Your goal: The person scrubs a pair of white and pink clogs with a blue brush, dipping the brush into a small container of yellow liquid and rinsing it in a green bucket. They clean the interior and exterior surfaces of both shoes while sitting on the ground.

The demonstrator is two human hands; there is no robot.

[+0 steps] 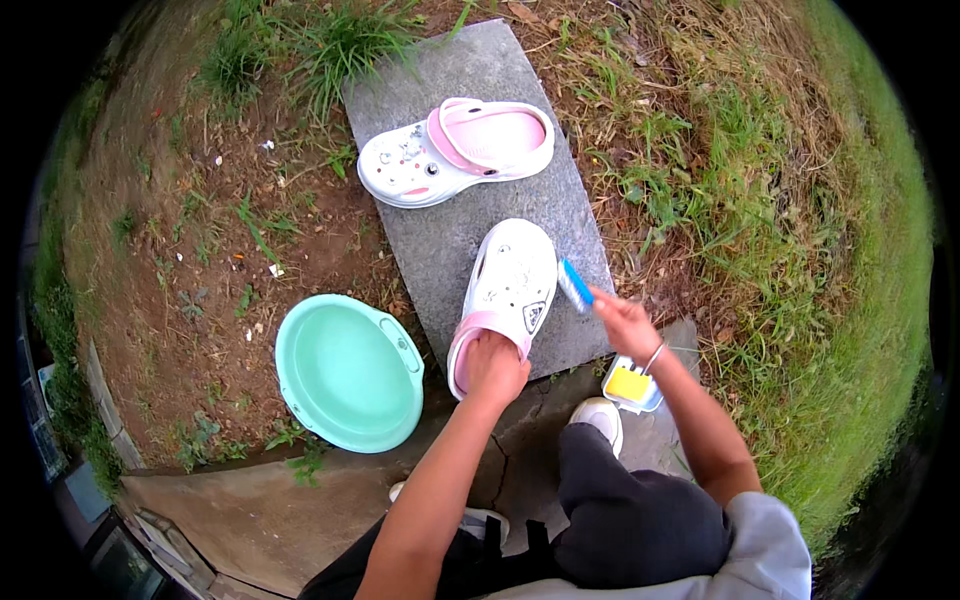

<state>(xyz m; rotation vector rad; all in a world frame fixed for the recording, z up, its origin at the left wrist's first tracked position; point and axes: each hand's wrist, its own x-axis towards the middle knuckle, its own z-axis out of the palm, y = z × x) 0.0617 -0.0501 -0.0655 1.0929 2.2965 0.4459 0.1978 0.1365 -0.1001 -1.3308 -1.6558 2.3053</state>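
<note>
My left hand (496,369) reaches into the heel opening of a white clog with pink lining (514,274), its fingers hidden inside and its thumb on the outer side. The clog's toe points away from me, and a triangular charm and small studs sit on its upper. Just right of the clog, my right hand (626,322) grips a blue brush with pale bristles (576,285). The bristles face the clog's side; whether they touch it I cannot tell. The matching clog (457,154) lies farther off on the grey stone slab (450,262), toe to the left.
A mint-green basin (349,371) holding what looks like water stands on the soil at left. Near my right shoe (600,420) sits a small tray (643,406) with a yellow sponge (628,384). Grass (720,180) borders the slab's right; cracked concrete (517,442) lies below.
</note>
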